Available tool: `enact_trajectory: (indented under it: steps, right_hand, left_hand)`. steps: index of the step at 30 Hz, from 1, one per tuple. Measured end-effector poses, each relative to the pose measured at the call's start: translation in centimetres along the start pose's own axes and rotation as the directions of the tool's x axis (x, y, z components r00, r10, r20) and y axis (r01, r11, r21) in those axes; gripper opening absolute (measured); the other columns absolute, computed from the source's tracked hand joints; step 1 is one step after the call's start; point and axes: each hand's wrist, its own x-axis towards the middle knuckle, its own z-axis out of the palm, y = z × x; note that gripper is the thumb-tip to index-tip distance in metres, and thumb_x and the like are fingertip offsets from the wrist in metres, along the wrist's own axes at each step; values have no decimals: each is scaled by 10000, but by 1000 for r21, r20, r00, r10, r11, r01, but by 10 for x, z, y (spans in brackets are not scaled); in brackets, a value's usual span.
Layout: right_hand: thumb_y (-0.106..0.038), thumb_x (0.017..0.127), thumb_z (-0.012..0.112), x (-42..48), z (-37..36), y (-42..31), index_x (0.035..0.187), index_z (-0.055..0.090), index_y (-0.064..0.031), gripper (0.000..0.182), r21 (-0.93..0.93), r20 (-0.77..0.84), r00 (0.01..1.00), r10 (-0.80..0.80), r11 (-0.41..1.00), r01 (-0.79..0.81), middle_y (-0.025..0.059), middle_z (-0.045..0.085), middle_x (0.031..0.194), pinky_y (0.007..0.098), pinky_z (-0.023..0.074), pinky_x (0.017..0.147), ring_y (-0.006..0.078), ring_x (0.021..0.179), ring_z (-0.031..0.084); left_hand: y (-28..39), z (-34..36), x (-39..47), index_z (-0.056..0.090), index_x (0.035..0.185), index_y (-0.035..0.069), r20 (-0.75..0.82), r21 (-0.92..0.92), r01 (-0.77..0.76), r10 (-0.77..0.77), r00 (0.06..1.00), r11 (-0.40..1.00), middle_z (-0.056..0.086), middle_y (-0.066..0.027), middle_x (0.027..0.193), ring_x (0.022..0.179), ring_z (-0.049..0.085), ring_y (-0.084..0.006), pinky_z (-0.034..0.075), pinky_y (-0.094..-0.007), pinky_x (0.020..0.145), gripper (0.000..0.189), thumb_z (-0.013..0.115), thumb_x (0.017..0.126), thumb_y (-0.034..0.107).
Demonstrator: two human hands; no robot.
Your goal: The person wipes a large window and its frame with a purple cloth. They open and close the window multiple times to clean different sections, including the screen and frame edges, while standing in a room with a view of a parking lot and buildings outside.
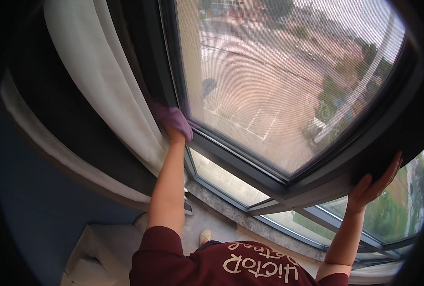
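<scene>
My left hand (175,135) holds a purple cloth (178,121) against the lower left corner of a dark window frame (169,77). The cloth covers most of my fingers, and its upper edge is blurred. Behind that frame stretches a fine mesh screen (254,78), with a paved yard showing through it. On the right, my right hand (371,189) rests against the dark upright (383,143) between two window panels. Its thumb stands apart from the fingers, and I see nothing held in it.
A white curtain (101,78) hangs close beside my left forearm, with darker drapery further left. Below the window run lower glass panes (229,175) and a grey stone ledge (215,198). A light slipper (205,235) is on the floor. Grey fabric (108,246) lies at the lower left.
</scene>
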Motion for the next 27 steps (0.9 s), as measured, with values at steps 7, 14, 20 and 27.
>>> enact_trajectory:
  steps: [7, 14, 20, 27]
  right_hand:
    - [-379, 1001, 359, 7, 6, -1, 1450, 285, 26, 609, 90, -36, 999, 31, 996, -28, 235, 387, 1460, 528, 229, 1132, 433, 1358, 339]
    - [-371, 996, 381, 1, 5, 3, 1445, 298, 19, 601, 73, -22, 1000, -1, 997, 3, 239, 397, 1454, 511, 223, 1136, 419, 1359, 346]
    - [-341, 987, 399, 5, 4, -1, 1429, 319, 35, 586, 109, -16, 1000, 13, 994, -11, 249, 411, 1444, 505, 222, 1133, 423, 1356, 354]
    - [-306, 981, 399, 4, 5, 5, 1423, 336, 27, 557, 86, -7, 1000, -14, 996, 14, 258, 420, 1434, 511, 210, 1136, 427, 1353, 363]
  left_hand:
    - [94, 95, -98, 654, 685, 171, 142, -287, -207, 256, 956, 935, 624, -17, 667, 727, 646, -163, 507, -326, 628, 193, 533, 823, 111]
    - [29, -60, -155, 543, 941, 38, 223, -857, 285, 189, 956, -430, 542, -121, 939, 1007, 551, -252, 405, -373, 938, 122, 523, 880, 142]
    - [-62, -199, -168, 459, 1221, 5, -59, -986, -151, 689, 722, 74, 507, -152, 1102, 1115, 470, -327, 345, -433, 996, 352, 499, 919, 181]
    - [-26, -186, -127, 421, 1291, 50, 76, -658, -463, 665, 743, 593, 467, -151, 1243, 1246, 404, -233, 209, -395, 1101, 371, 398, 977, 246]
